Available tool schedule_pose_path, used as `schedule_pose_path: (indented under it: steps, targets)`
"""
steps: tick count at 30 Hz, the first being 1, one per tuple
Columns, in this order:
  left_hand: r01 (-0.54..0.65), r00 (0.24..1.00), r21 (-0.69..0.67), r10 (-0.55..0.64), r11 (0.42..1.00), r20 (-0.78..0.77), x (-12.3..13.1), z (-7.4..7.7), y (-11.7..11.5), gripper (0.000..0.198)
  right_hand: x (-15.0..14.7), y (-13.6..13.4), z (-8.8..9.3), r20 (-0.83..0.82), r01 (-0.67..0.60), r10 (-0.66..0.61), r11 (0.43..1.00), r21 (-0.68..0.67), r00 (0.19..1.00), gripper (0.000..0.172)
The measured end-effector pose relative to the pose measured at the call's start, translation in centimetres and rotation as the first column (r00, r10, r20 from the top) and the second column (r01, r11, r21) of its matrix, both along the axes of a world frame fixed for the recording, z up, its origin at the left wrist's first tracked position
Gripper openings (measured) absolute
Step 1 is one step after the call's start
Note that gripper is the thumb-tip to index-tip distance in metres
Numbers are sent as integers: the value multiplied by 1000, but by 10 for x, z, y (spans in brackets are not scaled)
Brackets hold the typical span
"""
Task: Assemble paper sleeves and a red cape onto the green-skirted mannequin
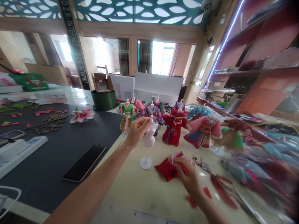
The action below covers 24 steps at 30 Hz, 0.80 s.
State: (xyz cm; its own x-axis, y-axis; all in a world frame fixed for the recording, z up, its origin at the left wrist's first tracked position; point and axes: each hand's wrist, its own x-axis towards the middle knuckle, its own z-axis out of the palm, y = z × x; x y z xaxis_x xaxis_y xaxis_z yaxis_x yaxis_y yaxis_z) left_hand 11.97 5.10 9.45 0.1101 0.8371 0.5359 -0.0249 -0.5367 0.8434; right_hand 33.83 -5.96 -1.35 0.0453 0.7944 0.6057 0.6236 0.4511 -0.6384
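Note:
A small white dress-form mannequin (149,140) stands upright on its round base on the pale table. My left hand (137,133) is closed, thumb and fingers pinching the mannequin at its neck knob. To the right, a red and pink doll garment (166,169) lies crumpled on the tabletop. My right hand (189,175) has its fingers curled over that garment and grips it; the fingertips are partly hidden by the cloth. Behind the bare mannequin, several others wear small dresses, among them a red robe (174,130) and a green and floral dress (128,113).
Red-handled pliers (223,189), scissors (249,205) and a heap of coloured fabric (261,168) lie on the right. A ruler (151,217) is at the front edge. On the dark mat at left are a phone (85,162), a power strip (35,146) and a pink flower (81,116).

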Motion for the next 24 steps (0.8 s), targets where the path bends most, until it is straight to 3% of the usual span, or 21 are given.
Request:
schedule_pose_path:
  steps: [6,9,12,16,17,18,20,22,24]
  targets:
    - [-26,999,8,27,1000,-34,2,3,-1,39,12,2,-12,-36,81,-81,997,17,996,17]
    - [-94,995,14,95,995,-41,1,6,-6,44,22,0,-17,-58,105,-104,994,17,993,17]
    - [-196,976,25,198,980,-95,-11,-1,-31,46,28,-1,-26,-52,129,-127,991,39,991,17]
    - [-235,914,16,226,972,-338,-51,-27,-86,28,30,0,-36,31,124,-126,990,61,992,20]
    - [-239,871,-1,213,971,-443,-65,-35,-98,25,30,0,-37,48,106,-110,991,78,993,20]
    - [-341,728,25,281,940,-626,-82,-43,-107,23,29,1,-37,69,86,-92,992,94,993,21]
    - [-509,600,39,387,860,-700,-119,-55,-114,25,28,1,-37,112,49,-63,992,117,992,21]
    - [-664,458,75,483,744,-746,-155,-66,-110,33,27,1,-35,145,37,-54,992,120,988,21]
    - [-740,328,94,479,666,-815,-183,-76,-99,41,26,1,-33,157,44,-62,992,117,986,22]
